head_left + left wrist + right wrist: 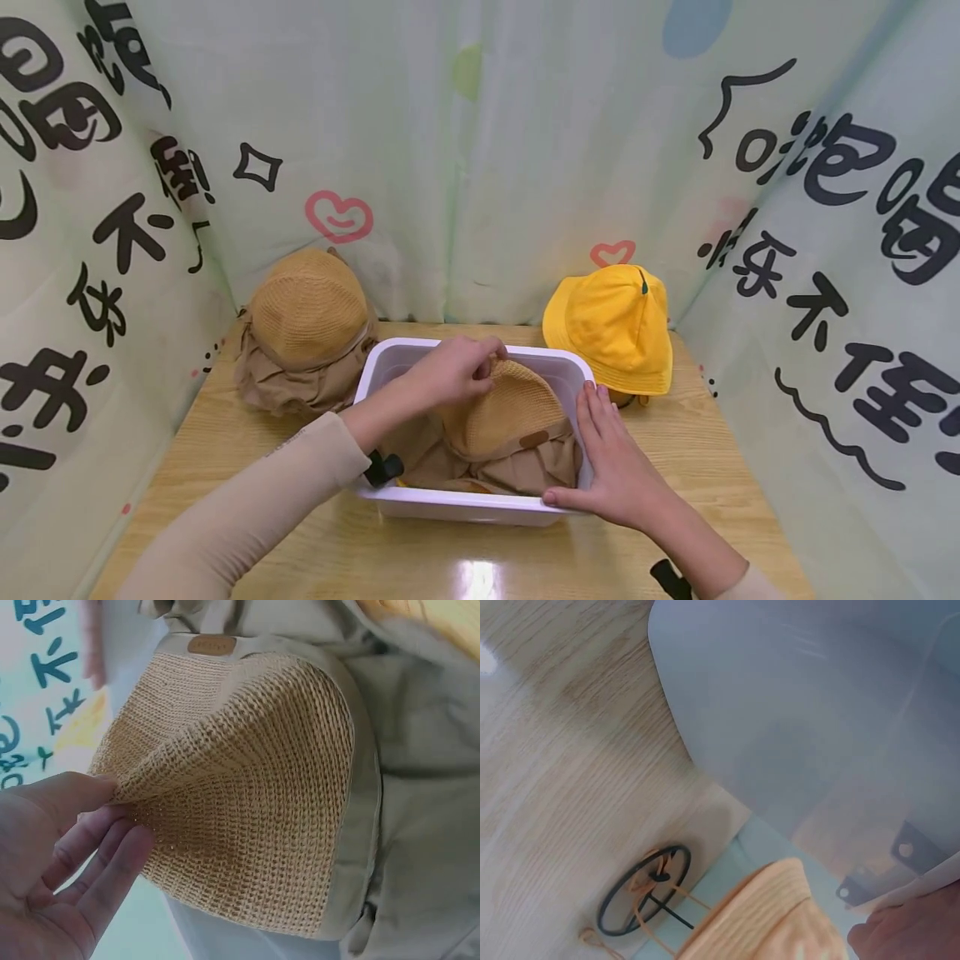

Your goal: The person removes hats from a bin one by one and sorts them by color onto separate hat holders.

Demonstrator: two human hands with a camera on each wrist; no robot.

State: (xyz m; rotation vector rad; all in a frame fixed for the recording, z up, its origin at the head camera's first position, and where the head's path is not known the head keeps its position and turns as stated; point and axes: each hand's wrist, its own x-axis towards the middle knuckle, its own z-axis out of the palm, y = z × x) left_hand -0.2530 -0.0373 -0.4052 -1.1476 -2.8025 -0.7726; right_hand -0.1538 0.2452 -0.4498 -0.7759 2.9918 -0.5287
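Note:
My left hand (457, 372) pinches the crown of a tan woven sun hat (513, 408) between thumb and fingers. The cloth gathers into a fold at the pinch in the left wrist view, where the hat's brown label (211, 645) shows on its band. The hat's soft beige brim (543, 468) spreads within a white plastic tub (465, 505). Spread out at the tub's right front corner, my right hand (611, 454) rests straight fingers on the side rim and its thumb on the front rim. Some yellow-orange fabric (435, 622) peeks out beside the brim.
Behind the tub at left, a similar tan hat (307, 312) sits raised over the wooden table (225, 475). A yellow bucket hat (611, 333) stands at back right, on a stand with a dark ring base (604, 919). Printed curtains (450, 167) enclose the table's back and sides.

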